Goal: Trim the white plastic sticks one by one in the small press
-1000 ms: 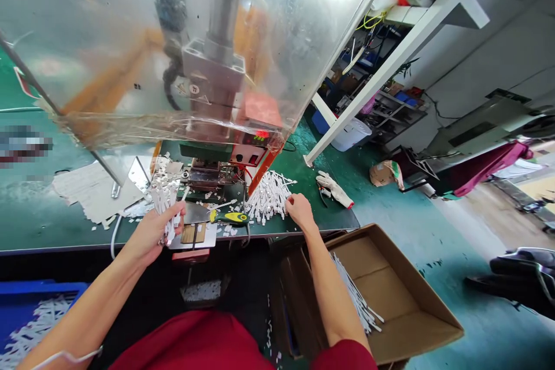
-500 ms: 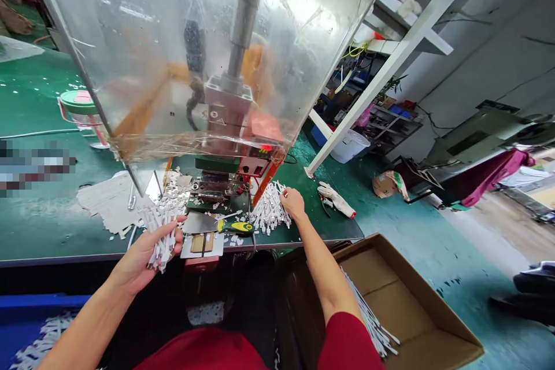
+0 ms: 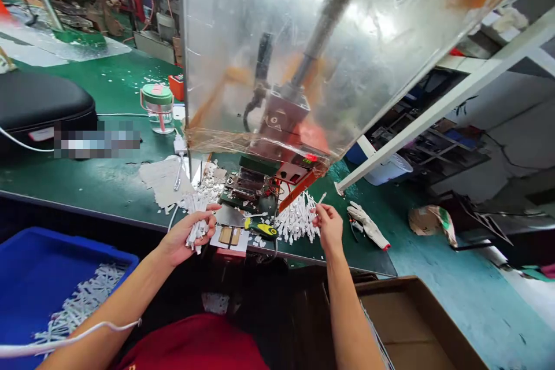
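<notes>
Your left hand (image 3: 178,241): grip clamped on bundle of white strips (image 3: 198,232), held at front edge of worktop (image 3: 108,179). Your right hand (image 3: 332,231): grip pinched together on single strip (image 3: 322,197), just beside loose pile (image 3: 297,221) of strips on worktop. Scraper (image 3: 262,228) with yellow-and-dark handle lies between your hands, in front of press (image 3: 282,118). White glove (image 3: 368,224) lies right of your right hand. Blue bin (image 3: 23,283) below, at your left, holds more strips (image 3: 89,296); cardboard box (image 3: 420,326) stands low at your right.
</notes>
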`<state>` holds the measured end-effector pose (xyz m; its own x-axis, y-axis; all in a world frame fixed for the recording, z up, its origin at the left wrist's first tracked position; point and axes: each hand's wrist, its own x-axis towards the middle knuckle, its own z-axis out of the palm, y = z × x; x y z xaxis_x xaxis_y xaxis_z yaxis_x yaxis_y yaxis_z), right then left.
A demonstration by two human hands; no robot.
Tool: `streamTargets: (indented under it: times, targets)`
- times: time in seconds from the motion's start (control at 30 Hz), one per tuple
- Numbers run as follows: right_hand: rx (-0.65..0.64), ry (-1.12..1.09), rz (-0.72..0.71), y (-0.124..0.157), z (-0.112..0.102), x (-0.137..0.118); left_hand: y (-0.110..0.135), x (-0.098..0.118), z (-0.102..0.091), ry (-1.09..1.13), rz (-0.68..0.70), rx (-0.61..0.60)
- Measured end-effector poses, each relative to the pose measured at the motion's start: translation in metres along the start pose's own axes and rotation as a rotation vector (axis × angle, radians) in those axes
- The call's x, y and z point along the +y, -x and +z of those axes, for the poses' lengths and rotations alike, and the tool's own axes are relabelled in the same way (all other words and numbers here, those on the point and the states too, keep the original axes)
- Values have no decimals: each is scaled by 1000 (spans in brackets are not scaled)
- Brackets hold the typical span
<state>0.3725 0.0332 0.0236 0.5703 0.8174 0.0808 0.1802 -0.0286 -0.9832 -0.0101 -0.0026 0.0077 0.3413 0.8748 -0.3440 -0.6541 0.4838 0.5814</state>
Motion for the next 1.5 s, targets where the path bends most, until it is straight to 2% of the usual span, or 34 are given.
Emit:
streamTargets:
  times: [0.1, 0.17, 0.23, 0.3, 0.37, 0.47, 0.67, 1.03, 1.23, 1.33, 1.43, 1.5]
  targets:
    - [-274, -220, 187, 55, 31, -14, -1, 1, -2, 40, -16, -11]
    - [-469, -284, 295, 93, 62, -20, -1, 1, -3, 44, -19, -13]
    - [-607, -344, 351, 121, 96, -25, -1, 1, -5, 36, -24, -19]
    - [-658, -390, 371, 136, 127, -26, 0, 1, -8, 13, -37, -21]
    - [-658, -409, 376, 140, 152, -26, 0, 0, -11, -17, -49, -21]
    - [-632, -407, 362, 136, 172, -24, 0, -3, -17, -60, -47, -44]
    - [-596, -357, 360, 133, 182, -22, 1, -6, -16, -93, -35, -37]
    - [-582, -371, 396, 133, 186, -20, -3, -12, -11, -202, -12, 110]
    - [-583, -395, 407, 132, 186, -20, -10, -11, 7, -305, 79, 151]
    - [-583, -400, 392, 135, 188, -20, -16, -11, 14, -329, 79, 158]
    - [-606, -350, 367, 136, 182, -19, -21, -12, 17, -350, 60, 126]
    - [-624, -289, 323, 132, 167, -17, -24, -13, 18, -368, 47, 107]
